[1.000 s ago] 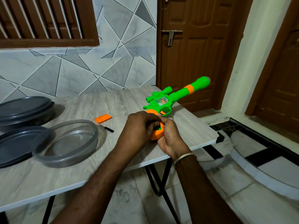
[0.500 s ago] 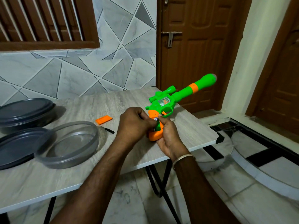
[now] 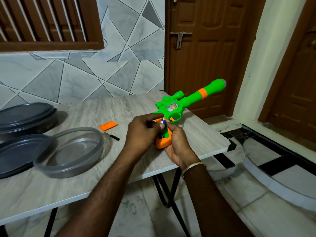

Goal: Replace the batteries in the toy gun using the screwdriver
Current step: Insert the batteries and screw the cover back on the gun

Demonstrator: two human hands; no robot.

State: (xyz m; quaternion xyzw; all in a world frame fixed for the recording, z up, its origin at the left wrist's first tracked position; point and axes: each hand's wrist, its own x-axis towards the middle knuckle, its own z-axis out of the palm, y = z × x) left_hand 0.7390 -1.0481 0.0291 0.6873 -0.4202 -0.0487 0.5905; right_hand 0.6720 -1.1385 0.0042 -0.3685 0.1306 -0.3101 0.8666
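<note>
Toy gun point(image 3: 172, 109): held over the desk point(image 3: 196, 134) by its right edge, barrel toward 2 o'clock, out past the edge.
Right grip point(image 3: 177, 142): curled round the orange handle from below.
Left grip point(image 3: 142, 132): at the handle's 9 o'clock, pinching a battery point(image 3: 163, 120) at the open compartment.
Orange cover point(image 3: 109, 125), screwdriver point(image 3: 114, 137): lying on the desk further toward 9 o'clock.
</note>
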